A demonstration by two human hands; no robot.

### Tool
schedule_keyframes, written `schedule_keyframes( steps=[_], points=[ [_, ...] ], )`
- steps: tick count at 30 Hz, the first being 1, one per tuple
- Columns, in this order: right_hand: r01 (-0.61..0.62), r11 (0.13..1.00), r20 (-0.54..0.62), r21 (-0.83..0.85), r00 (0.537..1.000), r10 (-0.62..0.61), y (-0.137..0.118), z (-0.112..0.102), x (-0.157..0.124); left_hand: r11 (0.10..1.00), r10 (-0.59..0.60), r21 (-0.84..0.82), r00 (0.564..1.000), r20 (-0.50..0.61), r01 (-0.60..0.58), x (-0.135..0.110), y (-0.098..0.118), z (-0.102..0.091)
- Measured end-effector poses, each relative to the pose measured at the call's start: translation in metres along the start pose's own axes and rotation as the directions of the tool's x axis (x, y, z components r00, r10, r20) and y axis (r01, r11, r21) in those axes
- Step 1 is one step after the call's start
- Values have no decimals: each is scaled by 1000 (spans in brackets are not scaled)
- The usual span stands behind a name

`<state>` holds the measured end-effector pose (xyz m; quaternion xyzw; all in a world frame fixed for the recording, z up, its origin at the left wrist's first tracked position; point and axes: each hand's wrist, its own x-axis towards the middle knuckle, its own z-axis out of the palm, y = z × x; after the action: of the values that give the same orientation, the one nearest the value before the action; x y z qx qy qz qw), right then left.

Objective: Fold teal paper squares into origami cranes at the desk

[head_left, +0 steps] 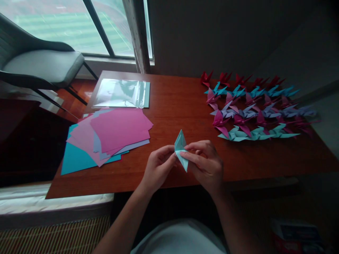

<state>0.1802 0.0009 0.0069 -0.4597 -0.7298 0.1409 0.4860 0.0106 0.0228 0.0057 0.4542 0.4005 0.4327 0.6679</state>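
Observation:
A pale mint sheet of paper folded into a narrow diamond [181, 146] is held up between my two hands, above the table's front part. My left hand [159, 165] pinches its left corner between thumb and fingers. On the other side, my right hand [205, 160] grips the paper, with fingertips lying across its front face. One tip of the diamond points up and away, the other down towards me. The thumb of my right hand is mostly hidden behind the paper.
Rows of folded paper cranes [254, 133] in several colours stand at the right of the wooden table [174, 106]. Loose coloured sheets [122, 128] lie fanned at the left, with a clear plastic packet of paper [120, 93] behind them. A chair [45, 67] stands by the window.

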Motion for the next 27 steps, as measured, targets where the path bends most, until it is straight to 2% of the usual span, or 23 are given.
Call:
schedule_keyframes(
  steps=[5,10,20,27],
  points=[
    [-21,1000,-5,-1,1000,21,-2,2,2,999,2,-46,1000,18,-1,1,1,0],
    [-66,998,-16,13,998,66,-4,3,5,1000,-2,-20,1000,13,2,1,2,1],
    [-70,998,4,6,998,70,-4,3,1,998,-12,-57,1000,-18,11,1,-1,0],
    [-112,993,9,48,994,111,-5,3,1,996,18,-93,1000,1,-18,2,0,0]
  ],
)
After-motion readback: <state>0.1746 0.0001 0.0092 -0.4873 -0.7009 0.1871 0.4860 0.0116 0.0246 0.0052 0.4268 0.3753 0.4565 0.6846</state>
